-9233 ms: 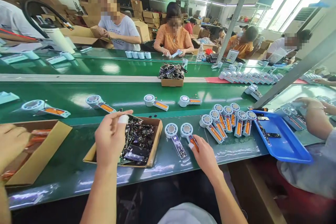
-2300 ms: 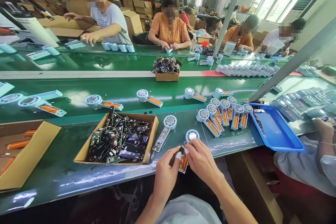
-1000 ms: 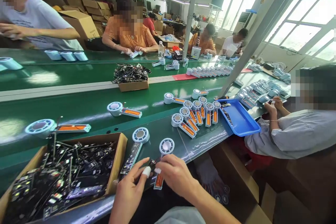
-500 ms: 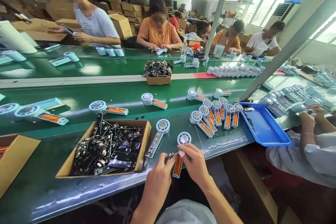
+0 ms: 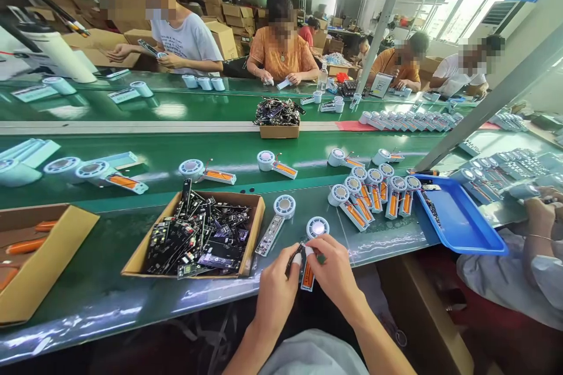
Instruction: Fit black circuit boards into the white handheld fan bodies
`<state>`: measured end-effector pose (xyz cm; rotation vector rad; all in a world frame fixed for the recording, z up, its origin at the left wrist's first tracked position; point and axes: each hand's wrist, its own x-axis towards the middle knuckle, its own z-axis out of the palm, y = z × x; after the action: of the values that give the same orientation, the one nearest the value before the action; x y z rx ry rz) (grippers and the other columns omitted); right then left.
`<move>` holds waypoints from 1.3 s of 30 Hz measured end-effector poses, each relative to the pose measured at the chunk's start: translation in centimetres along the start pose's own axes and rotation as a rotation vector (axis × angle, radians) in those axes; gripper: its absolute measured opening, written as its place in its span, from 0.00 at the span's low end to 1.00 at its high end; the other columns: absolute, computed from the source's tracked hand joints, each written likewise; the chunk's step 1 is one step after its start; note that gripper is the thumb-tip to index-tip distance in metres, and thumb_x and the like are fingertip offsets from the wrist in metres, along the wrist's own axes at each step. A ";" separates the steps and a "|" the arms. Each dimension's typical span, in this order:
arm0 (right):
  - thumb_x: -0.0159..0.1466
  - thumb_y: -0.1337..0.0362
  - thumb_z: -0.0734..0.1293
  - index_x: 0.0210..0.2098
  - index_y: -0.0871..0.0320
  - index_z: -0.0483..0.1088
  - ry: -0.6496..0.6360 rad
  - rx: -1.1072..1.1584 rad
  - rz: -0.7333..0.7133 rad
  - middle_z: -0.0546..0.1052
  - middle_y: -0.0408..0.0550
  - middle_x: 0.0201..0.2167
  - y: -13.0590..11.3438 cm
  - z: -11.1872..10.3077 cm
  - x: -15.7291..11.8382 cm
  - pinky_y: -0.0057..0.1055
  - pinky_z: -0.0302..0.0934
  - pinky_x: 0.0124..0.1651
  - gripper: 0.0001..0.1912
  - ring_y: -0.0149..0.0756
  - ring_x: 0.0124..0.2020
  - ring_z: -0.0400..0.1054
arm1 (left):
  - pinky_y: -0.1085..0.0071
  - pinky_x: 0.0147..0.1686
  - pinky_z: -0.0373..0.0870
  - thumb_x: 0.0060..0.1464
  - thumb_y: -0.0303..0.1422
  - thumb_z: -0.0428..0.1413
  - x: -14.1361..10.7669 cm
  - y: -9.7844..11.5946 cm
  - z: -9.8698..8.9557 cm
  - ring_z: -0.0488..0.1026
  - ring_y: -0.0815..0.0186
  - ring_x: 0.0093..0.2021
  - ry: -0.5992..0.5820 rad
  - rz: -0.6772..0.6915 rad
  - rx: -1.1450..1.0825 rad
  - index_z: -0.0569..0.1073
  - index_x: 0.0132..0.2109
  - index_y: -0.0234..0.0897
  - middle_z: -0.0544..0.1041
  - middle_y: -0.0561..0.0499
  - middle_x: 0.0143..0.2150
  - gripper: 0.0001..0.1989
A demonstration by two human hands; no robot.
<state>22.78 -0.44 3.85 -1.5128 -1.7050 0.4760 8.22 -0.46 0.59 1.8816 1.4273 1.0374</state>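
Observation:
At the near edge of the bench, a light-blue handheld fan housing (image 5: 317,227) lies with its round head away from me and an orange battery cell (image 5: 308,278) in its open handle. My left hand (image 5: 277,287) is closed around a small dark circuit board (image 5: 294,256), tilted above the handle. White covers sit on some fingertips. My right hand (image 5: 336,269) pinches at the board's upper end, over the housing; what lies between those fingertips is too small to make out. Left of the housing rests another fan housing (image 5: 284,206) with a board in its handle.
A cardboard box of circuit boards (image 5: 259,228) stands to the left, beyond it a box with orange cells (image 5: 83,234). Several fan housings (image 5: 356,211) cluster at right beside a blue tray (image 5: 475,243). A slanted metal post (image 5: 461,114) crosses the right side. Co-workers sit across and at right.
My view has swung left, so the bench things appear further right. My hands have come closer together, and the board's end now meets my right fingertips.

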 end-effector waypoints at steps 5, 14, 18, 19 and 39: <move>0.64 0.75 0.60 0.35 0.56 0.74 -0.050 -0.149 -0.054 0.76 0.49 0.34 -0.2 0.0 -0.3 0.31 0.64 0.40 0.12 0.39 0.36 0.71 | 0.64 0.47 0.80 0.64 0.26 0.46 -0.6 0.0 0.3 0.82 0.58 0.47 0.055 0.169 0.073 0.75 0.53 0.36 0.83 0.43 0.49 0.17; 0.66 0.75 0.59 0.38 0.56 0.72 -0.110 -0.158 -0.122 0.76 0.49 0.35 0.5 0.0 -0.4 0.29 0.64 0.38 0.12 0.38 0.35 0.71 | 0.65 0.43 0.80 0.66 0.28 0.45 -1.0 0.0 0.7 0.82 0.56 0.47 0.051 0.179 0.070 0.76 0.55 0.35 0.82 0.40 0.48 0.18; 0.66 0.74 0.61 0.42 0.56 0.74 -0.195 -0.032 -0.084 0.77 0.48 0.37 1.1 -1.2 0.6 0.29 0.65 0.39 0.13 0.37 0.35 0.72 | 0.67 0.44 0.79 0.64 0.29 0.48 0.5 0.3 -0.8 0.81 0.59 0.42 -0.071 0.069 -0.146 0.79 0.51 0.38 0.82 0.44 0.44 0.16; 0.66 0.74 0.61 0.43 0.56 0.74 -0.205 0.012 -0.072 0.78 0.48 0.37 1.2 -1.4 0.8 0.30 0.65 0.40 0.13 0.36 0.35 0.72 | 0.68 0.41 0.79 0.64 0.30 0.49 0.9 0.4 -1.2 0.81 0.61 0.40 -0.113 0.030 -0.206 0.79 0.50 0.39 0.82 0.45 0.43 0.15; 0.62 0.60 0.68 0.36 0.59 0.75 -0.183 0.511 0.327 0.70 0.39 0.21 1.0 -2.1 0.8 0.24 0.61 0.27 0.08 0.29 0.22 0.63 | 0.62 0.44 0.77 0.62 0.39 0.47 0.9 1.1 -1.1 0.79 0.58 0.41 -0.189 -0.062 -0.235 0.78 0.46 0.39 0.82 0.44 0.42 0.17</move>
<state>25.04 0.10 4.73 -1.3910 -1.3235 1.1568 8.02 0.10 2.36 1.7064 1.1933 0.9270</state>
